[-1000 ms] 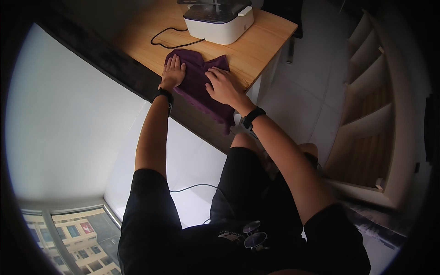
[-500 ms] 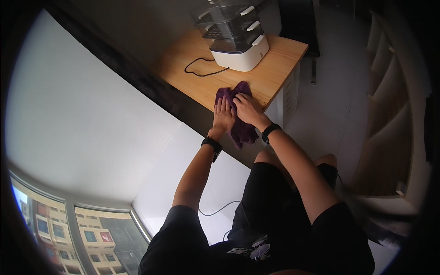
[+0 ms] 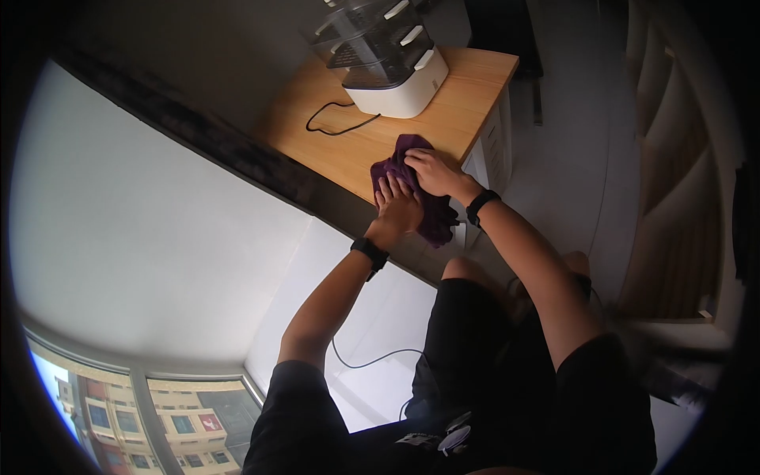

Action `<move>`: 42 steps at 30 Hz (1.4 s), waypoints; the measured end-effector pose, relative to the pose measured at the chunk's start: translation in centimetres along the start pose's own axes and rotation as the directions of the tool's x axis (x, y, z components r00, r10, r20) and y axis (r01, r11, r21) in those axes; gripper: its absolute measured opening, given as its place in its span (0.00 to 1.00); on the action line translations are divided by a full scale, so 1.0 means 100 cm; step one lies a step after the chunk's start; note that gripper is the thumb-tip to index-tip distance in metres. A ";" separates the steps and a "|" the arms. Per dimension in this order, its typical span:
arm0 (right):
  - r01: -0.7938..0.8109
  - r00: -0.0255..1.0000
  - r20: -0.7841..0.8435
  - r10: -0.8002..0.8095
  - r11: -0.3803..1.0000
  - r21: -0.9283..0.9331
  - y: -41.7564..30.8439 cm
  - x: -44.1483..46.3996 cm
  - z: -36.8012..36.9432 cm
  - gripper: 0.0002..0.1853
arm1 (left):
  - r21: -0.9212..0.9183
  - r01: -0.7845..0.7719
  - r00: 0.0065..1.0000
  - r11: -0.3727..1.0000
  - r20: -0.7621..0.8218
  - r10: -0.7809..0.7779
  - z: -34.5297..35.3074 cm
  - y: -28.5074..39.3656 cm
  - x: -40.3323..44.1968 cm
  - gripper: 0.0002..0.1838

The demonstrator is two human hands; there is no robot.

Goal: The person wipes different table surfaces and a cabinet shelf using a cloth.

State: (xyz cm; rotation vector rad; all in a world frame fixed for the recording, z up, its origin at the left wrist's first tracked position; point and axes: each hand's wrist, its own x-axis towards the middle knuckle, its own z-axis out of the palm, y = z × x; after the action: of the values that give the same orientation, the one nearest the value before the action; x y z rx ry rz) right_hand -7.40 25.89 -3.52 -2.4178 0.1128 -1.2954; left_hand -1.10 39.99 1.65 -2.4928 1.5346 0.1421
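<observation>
A dark purple cloth (image 3: 437, 222) is bunched over the near corner of the wooden tabletop (image 3: 336, 162), its lower part hanging past the edge. My left hand (image 3: 397, 212) lies on the cloth with fingers stretched and spread a little. Close beside it, my right hand (image 3: 438, 172) has its fingers bent and closed on the upper part of the cloth. The fingertips of that hand are partly hidden in the folds. Each wrist wears a black band.
Farther back on the table stands a white food steamer (image 3: 400, 96) with stacked clear tiers. Its black cord (image 3: 317, 129) loops across the wood on the left. A white wall panel (image 3: 182, 214) runs along the left, above a window (image 3: 190, 412). My knees are below the table corner.
My right hand has shifted slightly right relative to my left, and the cloth between them is spread a bit wider. The whole view has tilted slightly.
</observation>
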 end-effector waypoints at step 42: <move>-0.326 0.887 0.116 0.447 0.785 -0.527 0.115 0.047 -0.071 0.30 | -0.175 -0.143 0.988 0.974 0.027 0.150 -0.040 0.036 0.157 0.40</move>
State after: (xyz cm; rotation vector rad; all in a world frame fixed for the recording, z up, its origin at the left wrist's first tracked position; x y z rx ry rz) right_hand -9.24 12.03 -0.65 -2.7344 0.9375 -0.8482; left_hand 2.69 23.86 2.10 -2.4850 1.7587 0.3608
